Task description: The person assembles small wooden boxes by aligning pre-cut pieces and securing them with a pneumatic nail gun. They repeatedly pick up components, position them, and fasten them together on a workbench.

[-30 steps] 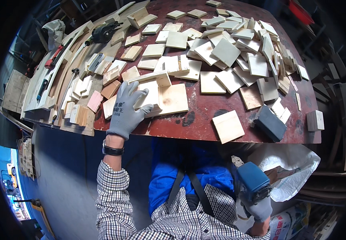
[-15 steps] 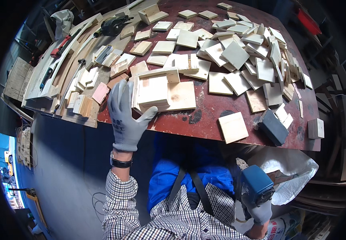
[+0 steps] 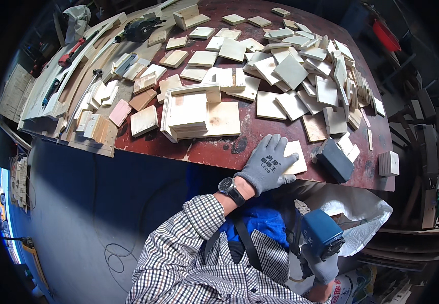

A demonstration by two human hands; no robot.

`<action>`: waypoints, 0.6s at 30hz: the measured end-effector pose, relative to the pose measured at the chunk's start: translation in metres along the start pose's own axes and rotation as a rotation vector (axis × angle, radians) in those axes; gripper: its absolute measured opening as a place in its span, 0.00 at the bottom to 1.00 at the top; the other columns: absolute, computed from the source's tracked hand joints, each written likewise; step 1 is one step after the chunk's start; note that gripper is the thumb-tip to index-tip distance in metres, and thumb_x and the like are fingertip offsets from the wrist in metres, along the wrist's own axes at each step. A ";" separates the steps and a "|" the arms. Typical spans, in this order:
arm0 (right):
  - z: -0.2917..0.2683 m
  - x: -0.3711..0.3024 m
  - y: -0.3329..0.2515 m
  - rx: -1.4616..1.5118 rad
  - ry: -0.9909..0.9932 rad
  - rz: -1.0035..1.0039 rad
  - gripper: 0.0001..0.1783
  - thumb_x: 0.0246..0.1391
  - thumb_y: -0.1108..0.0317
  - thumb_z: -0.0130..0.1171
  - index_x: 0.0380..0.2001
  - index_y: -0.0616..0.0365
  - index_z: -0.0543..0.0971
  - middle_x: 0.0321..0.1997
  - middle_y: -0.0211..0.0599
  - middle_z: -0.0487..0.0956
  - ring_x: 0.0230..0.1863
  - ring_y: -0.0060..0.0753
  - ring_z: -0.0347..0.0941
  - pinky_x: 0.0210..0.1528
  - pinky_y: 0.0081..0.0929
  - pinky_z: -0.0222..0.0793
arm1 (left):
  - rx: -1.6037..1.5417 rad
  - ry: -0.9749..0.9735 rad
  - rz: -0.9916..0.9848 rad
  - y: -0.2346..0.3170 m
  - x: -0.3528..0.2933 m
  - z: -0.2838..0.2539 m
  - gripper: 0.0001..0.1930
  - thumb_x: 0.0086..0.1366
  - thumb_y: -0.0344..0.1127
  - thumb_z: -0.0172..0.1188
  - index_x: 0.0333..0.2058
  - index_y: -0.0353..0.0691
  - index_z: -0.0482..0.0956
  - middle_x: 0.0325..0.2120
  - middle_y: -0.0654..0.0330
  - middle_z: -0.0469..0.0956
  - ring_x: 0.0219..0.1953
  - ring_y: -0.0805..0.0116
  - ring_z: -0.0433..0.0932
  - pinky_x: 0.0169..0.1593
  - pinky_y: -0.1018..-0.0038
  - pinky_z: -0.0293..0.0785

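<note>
Left gloved hand (image 3: 267, 164): palm down at the near edge of the red table (image 3: 206, 153), forearm entering from 8 o'clock, fingers pointing toward 1 o'clock. Square wooden board (image 3: 297, 158): pale, flat, partly covered, its exposed part at 2 o'clock from the palm; whether the fingers grip it cannot be told. Right gloved hand (image 3: 323, 268): low, grasping the blue power tool (image 3: 322, 232), whose body lies at 12 o'clock.

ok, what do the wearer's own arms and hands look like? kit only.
Left hand: grey work glove, dark printed characters on the back. Round-faced, dark-strapped wristwatch above it. Left shirt sleeve: white with a dark check, cuff turned up. Right hand: also grey-gloved; can't tell whether it's printed.
</note>
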State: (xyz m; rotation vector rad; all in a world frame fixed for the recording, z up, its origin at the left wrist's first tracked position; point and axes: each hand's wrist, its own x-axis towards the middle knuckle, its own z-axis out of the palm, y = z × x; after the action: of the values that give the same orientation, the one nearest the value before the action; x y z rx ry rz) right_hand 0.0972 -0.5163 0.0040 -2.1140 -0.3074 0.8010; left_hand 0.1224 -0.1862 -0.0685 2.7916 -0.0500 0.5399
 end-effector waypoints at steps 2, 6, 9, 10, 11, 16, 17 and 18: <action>0.002 0.001 -0.005 -0.071 -0.034 -0.030 0.21 0.51 0.69 0.68 0.49 0.61 0.80 0.31 0.37 0.84 0.25 0.28 0.80 0.30 0.31 0.78 | 0.022 -0.003 0.010 0.000 -0.002 -0.012 0.31 0.55 0.56 0.70 0.55 0.48 0.79 0.52 0.45 0.71 0.58 0.43 0.70 0.68 0.52 0.64; 0.003 0.006 0.001 -0.158 0.023 -0.262 0.20 0.51 0.68 0.67 0.48 0.62 0.80 0.29 0.36 0.84 0.25 0.29 0.81 0.31 0.31 0.78 | 0.074 -0.199 0.045 0.000 -0.006 -0.053 0.35 0.51 0.53 0.74 0.56 0.45 0.77 0.53 0.47 0.72 0.55 0.46 0.74 0.63 0.55 0.72; 0.002 0.005 -0.007 -0.144 -0.011 -0.167 0.20 0.51 0.67 0.67 0.47 0.62 0.80 0.28 0.36 0.84 0.25 0.29 0.81 0.30 0.30 0.78 | 0.119 0.096 0.038 -0.031 -0.020 -0.102 0.39 0.49 0.52 0.76 0.58 0.43 0.75 0.59 0.45 0.73 0.60 0.45 0.74 0.63 0.53 0.72; 0.002 0.007 -0.009 -0.139 -0.019 -0.161 0.20 0.51 0.66 0.68 0.47 0.61 0.81 0.31 0.37 0.84 0.28 0.31 0.82 0.32 0.31 0.79 | 0.175 0.168 0.048 -0.049 -0.023 -0.127 0.39 0.49 0.50 0.77 0.59 0.43 0.75 0.59 0.45 0.73 0.59 0.44 0.74 0.63 0.53 0.72; 0.001 0.009 -0.010 -0.130 -0.033 -0.157 0.20 0.52 0.65 0.68 0.48 0.59 0.81 0.33 0.37 0.85 0.30 0.33 0.82 0.35 0.32 0.79 | 0.178 0.180 0.000 -0.065 -0.030 -0.152 0.40 0.48 0.48 0.79 0.59 0.43 0.74 0.59 0.44 0.74 0.59 0.44 0.75 0.63 0.54 0.73; 0.004 0.016 -0.015 -0.009 -0.012 -0.165 0.18 0.51 0.70 0.68 0.46 0.61 0.80 0.27 0.35 0.83 0.24 0.27 0.80 0.28 0.28 0.77 | 0.258 0.037 -0.094 -0.143 -0.056 -0.198 0.39 0.51 0.49 0.78 0.60 0.43 0.74 0.61 0.49 0.73 0.64 0.46 0.72 0.69 0.55 0.69; 0.004 0.016 -0.013 -0.016 -0.013 -0.175 0.19 0.51 0.70 0.68 0.47 0.61 0.80 0.28 0.35 0.83 0.24 0.27 0.80 0.28 0.28 0.77 | 0.250 -0.017 -0.118 -0.149 -0.058 -0.202 0.39 0.51 0.48 0.78 0.61 0.43 0.73 0.61 0.49 0.72 0.64 0.47 0.71 0.70 0.55 0.68; 0.005 0.017 -0.011 -0.022 -0.016 -0.187 0.19 0.51 0.70 0.68 0.47 0.61 0.80 0.28 0.35 0.83 0.25 0.27 0.81 0.28 0.28 0.77 | 0.247 -0.049 -0.140 -0.154 -0.059 -0.206 0.40 0.52 0.48 0.77 0.62 0.43 0.73 0.62 0.50 0.72 0.66 0.47 0.70 0.71 0.55 0.66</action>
State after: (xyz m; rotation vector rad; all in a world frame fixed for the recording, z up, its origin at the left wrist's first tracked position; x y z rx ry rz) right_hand 0.1078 -0.4980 0.0023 -2.0644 -0.5164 0.7073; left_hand 0.0074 0.0200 0.0487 3.0176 0.2143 0.4719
